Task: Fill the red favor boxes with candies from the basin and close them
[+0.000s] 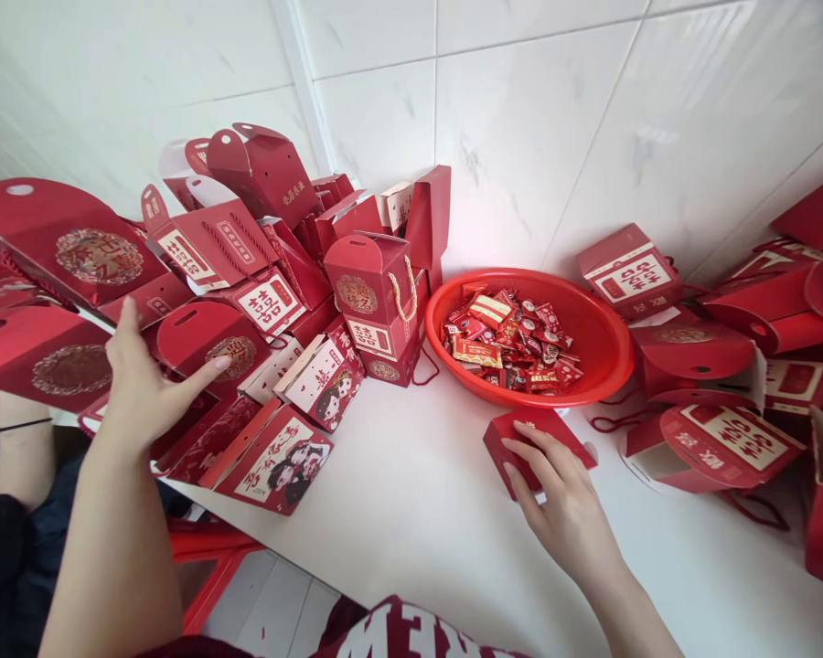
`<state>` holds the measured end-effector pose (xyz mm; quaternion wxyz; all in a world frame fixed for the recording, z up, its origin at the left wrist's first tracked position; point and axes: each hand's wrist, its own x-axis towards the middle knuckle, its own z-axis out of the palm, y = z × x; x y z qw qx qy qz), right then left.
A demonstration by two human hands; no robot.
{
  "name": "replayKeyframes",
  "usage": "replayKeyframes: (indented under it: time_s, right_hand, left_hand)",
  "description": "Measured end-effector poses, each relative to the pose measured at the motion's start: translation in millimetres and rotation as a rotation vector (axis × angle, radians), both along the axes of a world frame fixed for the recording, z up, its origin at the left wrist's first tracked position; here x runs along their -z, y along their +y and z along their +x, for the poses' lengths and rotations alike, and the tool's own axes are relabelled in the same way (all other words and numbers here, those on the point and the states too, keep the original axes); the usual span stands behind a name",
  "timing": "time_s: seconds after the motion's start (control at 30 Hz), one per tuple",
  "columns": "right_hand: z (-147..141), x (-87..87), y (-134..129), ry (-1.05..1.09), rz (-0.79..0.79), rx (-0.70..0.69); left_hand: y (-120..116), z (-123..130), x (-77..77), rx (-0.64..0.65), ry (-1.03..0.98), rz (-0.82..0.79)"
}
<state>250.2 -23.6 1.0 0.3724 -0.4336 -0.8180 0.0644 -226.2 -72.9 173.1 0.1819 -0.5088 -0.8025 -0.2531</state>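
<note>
My right hand (559, 480) grips a small red box (545, 429) on the white tabletop, its fingers laid over the top and near side. To the left, my left hand (137, 388) reaches into a heap of red gift boxes. Thumb and forefinger are spread wide; the other fingers are partly hidden. It is nearest to a rounded-top box with a gold emblem (212, 343). Just beyond the right hand's box stands a red plastic basket (603, 352) holding many wrapped sweets (507, 338). A two-tier box with a rope handle (374, 306) stands upright left of the basket.
More red boxes (741, 448) with cord handles are piled along the right side. Several printed boxes (281, 461) stand at the table's left edge. White wall tiles (507, 137) rise behind. Another person's arm (20, 457) shows at far left, near a red stool (212, 557).
</note>
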Motion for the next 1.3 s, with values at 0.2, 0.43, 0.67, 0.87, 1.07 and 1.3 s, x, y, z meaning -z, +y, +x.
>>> replayKeyframes:
  time_s: [0.2, 0.43, 0.67, 0.87, 1.07, 1.3]
  right_hand:
    - [0.0, 0.9, 0.4, -0.001, 0.000, 0.001]
    - [0.0, -0.4, 0.4, -0.013, -0.012, -0.006]
    - [0.6, 0.2, 0.8, -0.033, 0.009, -0.015]
    - [1.0, 0.2, 1.2, -0.037, 0.010, -0.022]
    - [0.8, 1.5, 0.6, -0.043, 0.018, -0.017]
    - [1.8, 0.0, 1.3, -0.029, -0.001, -0.034]
  left_hand:
    - [-6.0, 2.7, -4.4, 0.110, 0.203, 0.157]
    - [19.5, 82.1, -58.5, 0.299, 0.203, 0.267]
    - [103.7, 159.0, -65.5, 0.266, 0.051, -0.136]
    - [134.8, 168.9, -30.5, 0.209, -0.010, -0.220]
    - [137.5, 152.0, -23.7, 0.319, -0.067, -0.134]
    - [95.1, 138.2, -63.8, 0.422, -0.013, 0.071]
